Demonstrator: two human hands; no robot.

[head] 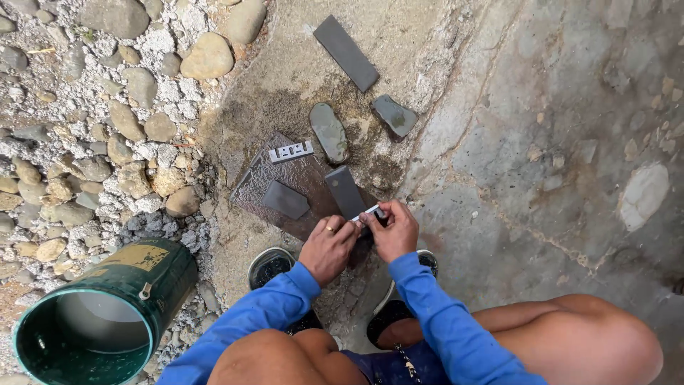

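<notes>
Squatting over a wet flat stone slab (313, 178), I press a thin silver metal blade (369, 212) against the near end of a dark rectangular whetstone (345, 191). My left hand (326, 247), a ring on one finger, holds the blade's left end. My right hand (392, 229) pinches its right end. A second slotted silver blade (291, 152) lies at the slab's far edge. A small dark stone piece (285, 199) rests on the slab to the left of the whetstone.
A long dark whetstone (345, 52), an oval stone (328, 132) and an angular stone (394, 115) lie on the concrete beyond. A green bucket (107, 314) lies tipped at lower left, beside a bed of pebbles (92, 135). My shoes (269, 265) sit just below the slab.
</notes>
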